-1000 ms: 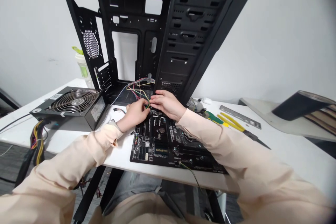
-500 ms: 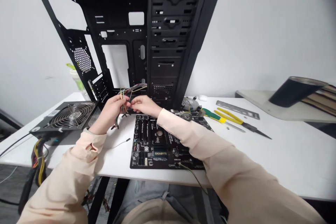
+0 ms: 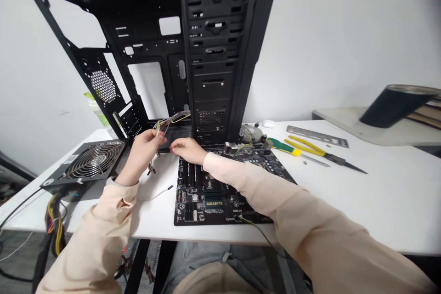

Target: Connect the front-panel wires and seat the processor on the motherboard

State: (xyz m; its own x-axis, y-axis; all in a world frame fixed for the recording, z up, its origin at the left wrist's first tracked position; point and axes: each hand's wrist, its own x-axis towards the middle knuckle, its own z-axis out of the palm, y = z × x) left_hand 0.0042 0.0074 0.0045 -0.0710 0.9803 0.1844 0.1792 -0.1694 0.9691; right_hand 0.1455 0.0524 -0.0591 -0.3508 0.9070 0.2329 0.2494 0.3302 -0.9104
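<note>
head view: colored wires (image 3: 164, 125) in left hand (image 3: 140, 152)

Yellow-handled pliers (image 3: 308, 147) lie beside an I/O shield (image 3: 317, 136) on the table (image 3: 379, 193).

L fingers (image 3: 155, 136) and R fingers (image 3: 176, 145) are working close together, w/ the wire bundle (image 3: 171, 121) running up between them and the black PC case (image 3: 213, 78). Case is blocking the way fwd; PSU (image 3: 93, 161) is standing in the way left of L fingers; mobo (image 3: 206, 197) is lying right under R fingers. Free room is opening on white worktop (image 3: 155, 216) back toward the person, crossed only by a thin cable (image 3: 156, 192).
</note>
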